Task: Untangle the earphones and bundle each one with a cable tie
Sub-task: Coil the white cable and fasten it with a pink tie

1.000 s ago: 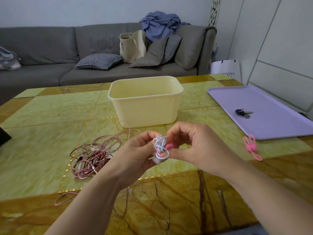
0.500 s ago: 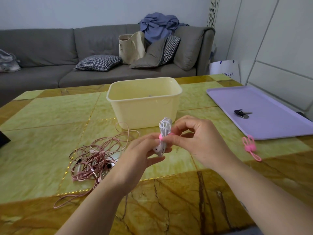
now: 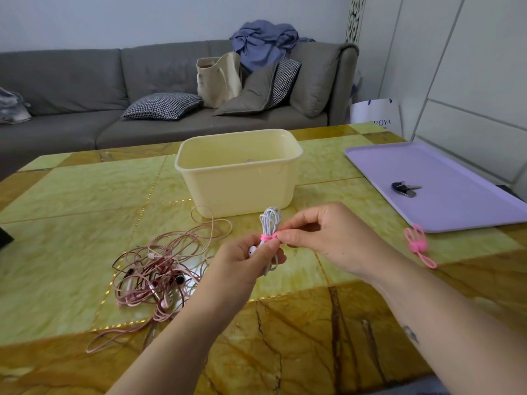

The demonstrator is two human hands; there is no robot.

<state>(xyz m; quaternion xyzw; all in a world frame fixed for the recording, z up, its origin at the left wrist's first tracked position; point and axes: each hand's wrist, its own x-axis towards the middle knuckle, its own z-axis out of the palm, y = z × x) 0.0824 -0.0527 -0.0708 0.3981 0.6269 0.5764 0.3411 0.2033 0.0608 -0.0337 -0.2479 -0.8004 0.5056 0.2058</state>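
Observation:
A coiled white earphone bundle [image 3: 269,222] stands upright above the table, with a pink cable tie [image 3: 268,237] wrapped round its middle. My left hand [image 3: 245,260] grips the lower part of the bundle; an earbud pokes out by the thumb. My right hand [image 3: 322,238] pinches the end of the pink tie at the bundle's right side. A tangle of pink earphones [image 3: 159,269] lies on the table to the left. Spare pink cable ties [image 3: 417,243] lie on the table at the right.
A cream plastic tub [image 3: 239,192] stands behind my hands. A lilac tray [image 3: 456,206] at the right holds keys [image 3: 403,188]. A grey sofa [image 3: 85,109] with cushions and a bag runs behind the marble-patterned table [image 3: 71,201].
The white bundle has been turned upright and lifted slightly. The pink tie now sits wrapped round its middle, and my right hand has shifted to pinch the tie's end.

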